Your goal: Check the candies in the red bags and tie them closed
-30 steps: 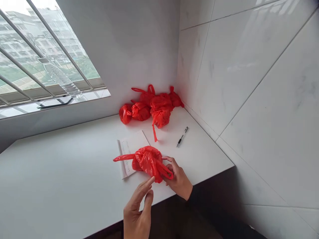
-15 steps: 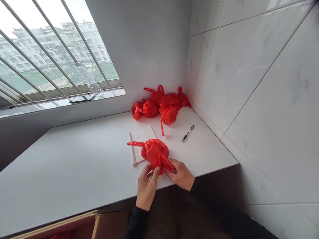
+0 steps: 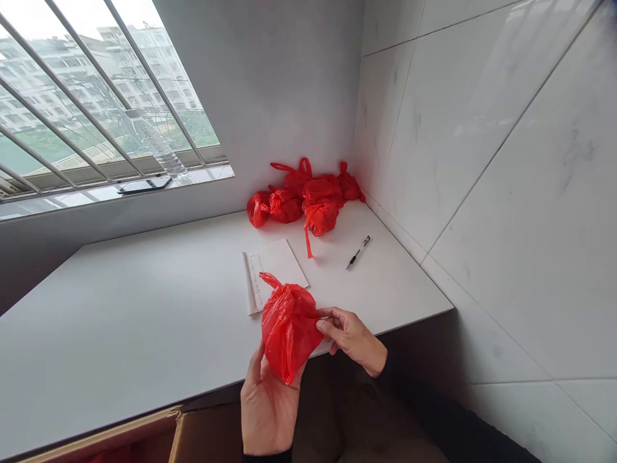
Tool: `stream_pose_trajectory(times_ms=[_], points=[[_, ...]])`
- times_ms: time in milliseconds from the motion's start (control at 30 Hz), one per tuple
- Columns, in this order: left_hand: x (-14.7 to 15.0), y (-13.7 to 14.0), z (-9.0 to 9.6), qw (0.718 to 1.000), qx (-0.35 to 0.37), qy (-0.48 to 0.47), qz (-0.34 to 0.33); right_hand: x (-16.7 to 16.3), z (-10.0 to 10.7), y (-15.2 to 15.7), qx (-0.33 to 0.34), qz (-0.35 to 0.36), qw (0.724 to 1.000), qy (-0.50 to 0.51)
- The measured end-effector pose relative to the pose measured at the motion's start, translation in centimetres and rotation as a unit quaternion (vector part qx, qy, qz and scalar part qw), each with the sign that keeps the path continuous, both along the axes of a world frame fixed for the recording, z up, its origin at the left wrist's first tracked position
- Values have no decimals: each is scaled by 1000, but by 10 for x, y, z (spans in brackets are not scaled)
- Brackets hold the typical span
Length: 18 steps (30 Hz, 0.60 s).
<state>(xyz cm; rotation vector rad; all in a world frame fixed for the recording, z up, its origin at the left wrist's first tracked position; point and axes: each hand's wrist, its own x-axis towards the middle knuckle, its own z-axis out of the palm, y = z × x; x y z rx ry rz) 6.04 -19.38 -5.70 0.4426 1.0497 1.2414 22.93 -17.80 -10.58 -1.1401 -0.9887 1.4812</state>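
Observation:
A knotted red plastic bag point(image 3: 290, 328) with something bulky inside is held at the table's front edge; its contents are hidden. My left hand point(image 3: 270, 405) cups it from below, palm up, thumb along its left side. With thumb and index finger, my right hand point(image 3: 351, 334) pinches the bag's right side. One twisted handle sticks up at the top left of the bag. Just behind it lies an open notepad point(image 3: 282, 260) with handwriting on it. A black and clear pen point(image 3: 358, 253) rests to the right of the pad.
Several filled red bags point(image 3: 318, 199) are heaped in the back corner of the white table point(image 3: 159, 308). A tiled wall point(image 3: 491, 225) bounds the right side. On the windowsill stand a clear bottle point(image 3: 161, 151) and a flat dark object point(image 3: 144, 186). An open cardboard box point(image 3: 177, 437) is below, at left.
The bag has been turned and brought nearer to me. My left hand has gone from pinching its front to supporting it underneath; my right hand now pinches its side instead of a handle.

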Motion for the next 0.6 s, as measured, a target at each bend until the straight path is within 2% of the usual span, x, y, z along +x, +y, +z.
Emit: stream_pose_trajectory(times_ms=[133,233,367,433,533,600], points=[[7,-19,-9,999,-30,28,-20,4,-1,1,-3,-5,1000,-5],[12,-25,-21,997,-6,63,-41,5,7,1,17,-40,999,-30],[21,-36,-38,996,14,69,-47,0,26,-1,106,-58,979,-167],[21,-42,-44,995,10,55,-79,-3,34,-2,130,-46,965,-223],[9,-41,-44,990,24,80,-118,-1,41,-2,149,-40,955,-252],[-6,-29,-37,981,49,167,-82,4,45,-2,174,-46,950,-256]])
